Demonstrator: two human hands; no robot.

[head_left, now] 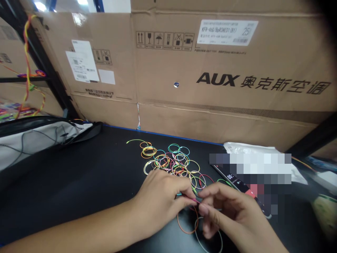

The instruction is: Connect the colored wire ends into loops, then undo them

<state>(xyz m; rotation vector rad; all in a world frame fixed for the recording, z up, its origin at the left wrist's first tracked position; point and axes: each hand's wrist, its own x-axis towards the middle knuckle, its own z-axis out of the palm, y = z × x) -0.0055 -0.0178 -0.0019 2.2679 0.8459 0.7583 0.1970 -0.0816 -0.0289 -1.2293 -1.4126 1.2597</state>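
My left hand point(160, 191) is closed, thumb and forefinger pinching a thin pink cord point(195, 200). Right beside it, my right hand point(234, 207) pinches the same cord between thumb and forefinger; its other fingers curl inward. The fingertips partly hide the cord. Beyond the hands lies a loose pile of thin coloured cord loops point(192, 166), some with small clasps. Close below the fingers are an orange loop point(178, 225) and a pale grey loop point(222, 242). A green cord point(221, 180) shows behind my right hand.
A phone point(223, 171) lies right of the pile, partly blurred out, near a white plastic package point(252, 149). To the left sits a grey bag point(39, 137) on the black tabletop point(92, 182). Cardboard point(163, 70) walls off the back; a twisted cord point(27, 63) hangs at left.
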